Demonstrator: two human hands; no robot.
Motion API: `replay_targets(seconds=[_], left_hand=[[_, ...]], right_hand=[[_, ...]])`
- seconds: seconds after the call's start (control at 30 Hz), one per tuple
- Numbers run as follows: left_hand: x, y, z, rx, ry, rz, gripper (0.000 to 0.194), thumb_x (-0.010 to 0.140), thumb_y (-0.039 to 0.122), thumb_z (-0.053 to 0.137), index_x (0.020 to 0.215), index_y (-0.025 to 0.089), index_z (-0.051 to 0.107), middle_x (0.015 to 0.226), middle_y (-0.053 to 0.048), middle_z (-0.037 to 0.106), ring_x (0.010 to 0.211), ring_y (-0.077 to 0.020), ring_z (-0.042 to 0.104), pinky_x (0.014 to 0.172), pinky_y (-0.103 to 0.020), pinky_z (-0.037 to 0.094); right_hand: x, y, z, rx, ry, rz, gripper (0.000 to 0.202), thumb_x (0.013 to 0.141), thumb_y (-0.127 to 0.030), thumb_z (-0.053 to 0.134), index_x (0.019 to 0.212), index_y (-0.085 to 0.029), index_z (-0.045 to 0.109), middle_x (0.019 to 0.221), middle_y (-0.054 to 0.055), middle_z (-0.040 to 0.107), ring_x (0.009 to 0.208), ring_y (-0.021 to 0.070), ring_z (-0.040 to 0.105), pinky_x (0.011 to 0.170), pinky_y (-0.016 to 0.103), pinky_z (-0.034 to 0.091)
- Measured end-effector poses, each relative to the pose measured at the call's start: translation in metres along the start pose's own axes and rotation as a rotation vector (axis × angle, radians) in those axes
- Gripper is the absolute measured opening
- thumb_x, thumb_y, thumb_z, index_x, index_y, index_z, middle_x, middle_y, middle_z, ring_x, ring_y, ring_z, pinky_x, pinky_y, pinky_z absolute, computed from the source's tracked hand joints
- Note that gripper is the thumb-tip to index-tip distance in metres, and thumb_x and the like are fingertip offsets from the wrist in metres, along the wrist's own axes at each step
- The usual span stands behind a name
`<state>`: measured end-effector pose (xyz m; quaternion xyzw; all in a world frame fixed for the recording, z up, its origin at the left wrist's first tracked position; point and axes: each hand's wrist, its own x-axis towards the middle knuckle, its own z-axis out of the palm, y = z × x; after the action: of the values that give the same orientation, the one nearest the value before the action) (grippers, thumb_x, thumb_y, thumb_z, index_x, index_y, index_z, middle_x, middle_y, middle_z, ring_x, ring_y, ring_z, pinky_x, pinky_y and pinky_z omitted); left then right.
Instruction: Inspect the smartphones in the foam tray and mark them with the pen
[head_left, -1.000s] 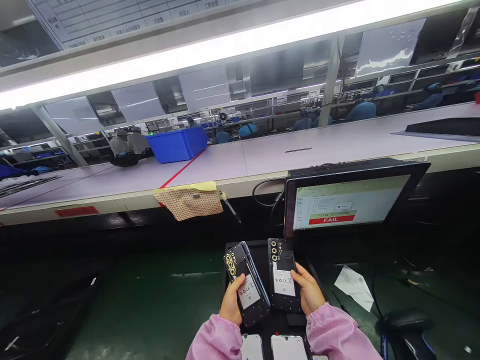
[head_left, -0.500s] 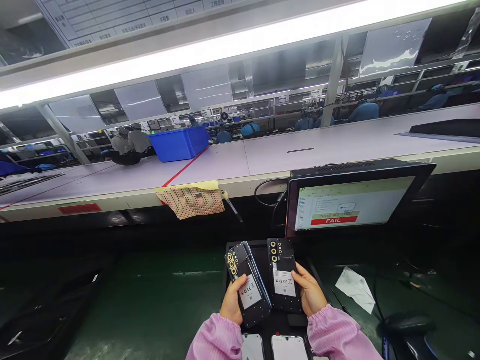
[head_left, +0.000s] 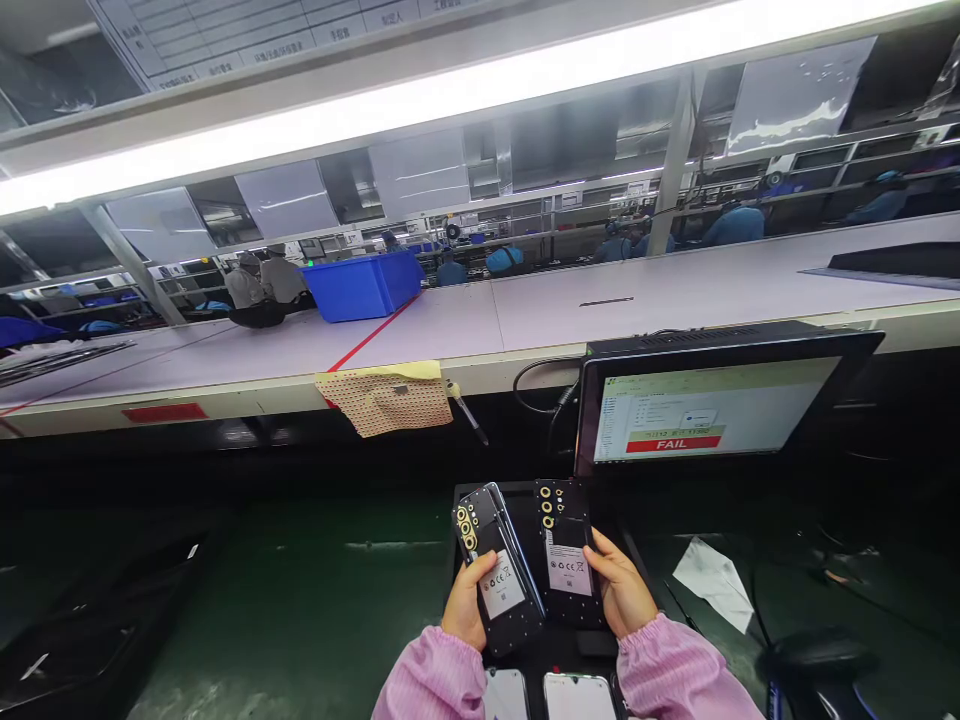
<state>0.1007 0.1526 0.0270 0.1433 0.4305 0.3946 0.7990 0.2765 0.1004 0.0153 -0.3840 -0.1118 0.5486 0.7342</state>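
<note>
My left hand is closed around a stack of phones, its thumb lying on the white label. The top phone has a black back without its cover, gold camera rings and a battery label; a bluish edge of another shows under it. My right hand grips the right side of a similar phone, tilted slightly, with thumb and fingers at its label. The two phone backs face me, close side by side, above a black tray. Below them lie phones with lit white screens, cut off by the lower edge.
A monitor showing a red FAIL bar stands behind on the right. White paper and a black scanner-like device lie right of my hand. A blue bin sits on the raised shelf, with a perforated yellow sheet hanging off its edge.
Both hands keep hold of the phones in almost the same position. The whole view has shifted slightly; the right phone looks tilted a little differently.
</note>
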Motion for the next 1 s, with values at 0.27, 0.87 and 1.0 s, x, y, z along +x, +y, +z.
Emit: replay_targets(seconds=[0.27, 0.87, 1.0], left_hand=[[0.002, -0.001, -0.002, -0.008, -0.015, 0.008, 0.015, 0.067, 0.015, 0.063, 0.079, 0.014, 0.055, 0.059, -0.003, 0.066, 0.054, -0.0193, 0.063, 0.065, -0.034, 0.046], [0.001, 0.000, -0.002, -0.105, -0.286, -0.036, 0.082, 0.058, 0.079, 0.040, 0.103, 0.013, 0.058, 0.092, -0.015, 0.066, 0.098, -0.0348, 0.057, 0.086, -0.046, 0.040], [0.001, -0.008, -0.001, -0.016, -0.191, 0.101, 0.047, 0.058, 0.029, 0.072, 0.099, 0.015, 0.056, 0.083, -0.010, 0.068, 0.086, -0.0297, 0.062, 0.082, -0.041, 0.042]], right_hand=[[0.000, -0.003, -0.002, -0.027, -0.001, 0.009, 0.044, 0.054, -0.029, 0.075, 0.096, -0.021, 0.064, 0.086, 0.005, 0.071, 0.091, 0.0290, 0.062, 0.078, 0.043, 0.047], [-0.003, 0.020, 0.099, -0.934, -0.128, -0.361, 0.032, 0.066, -0.033, 0.058, 0.098, -0.029, 0.063, 0.074, 0.003, 0.062, 0.079, 0.0274, 0.055, 0.078, 0.044, 0.037], [0.003, 0.027, 0.097, -1.036, 0.015, -0.528, 0.027, 0.063, -0.031, 0.055, 0.087, -0.025, 0.065, 0.109, 0.008, 0.051, 0.104, 0.0331, 0.038, 0.092, 0.049, 0.025]])
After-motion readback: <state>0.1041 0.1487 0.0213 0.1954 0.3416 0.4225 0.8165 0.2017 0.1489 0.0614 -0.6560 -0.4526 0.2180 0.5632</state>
